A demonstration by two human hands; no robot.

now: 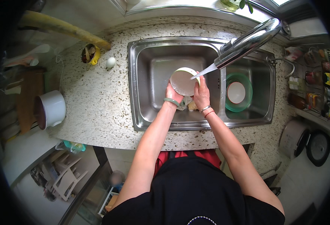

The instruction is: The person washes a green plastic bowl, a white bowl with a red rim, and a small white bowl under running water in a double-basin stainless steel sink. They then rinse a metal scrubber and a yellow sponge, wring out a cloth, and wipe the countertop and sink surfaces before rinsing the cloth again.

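Observation:
Over the left basin of a steel sink point(161, 62), a round white bowl point(182, 84) is tilted, with its inside showing. My left hand point(173, 93) grips its lower left rim. On the other side, my right hand point(202, 93) holds the right rim, fingers wrapped behind it. Water point(204, 71) runs from the chrome faucet point(243, 44) into the bowl. Below the bowl, partly hidden by it and my hands, lie a pale cloth point(184, 103) and a yellowish lump point(192, 106) that I cannot make out.
In the right basin sits a green bowl point(248, 100) with a smaller white bowl point(236, 92) inside. A yellow mug point(95, 56) and a white egg-shaped thing point(111, 62) stand left of the sink, with a white pot point(54, 108) farther left. Bottles and jars point(313, 80) fill a rack at right.

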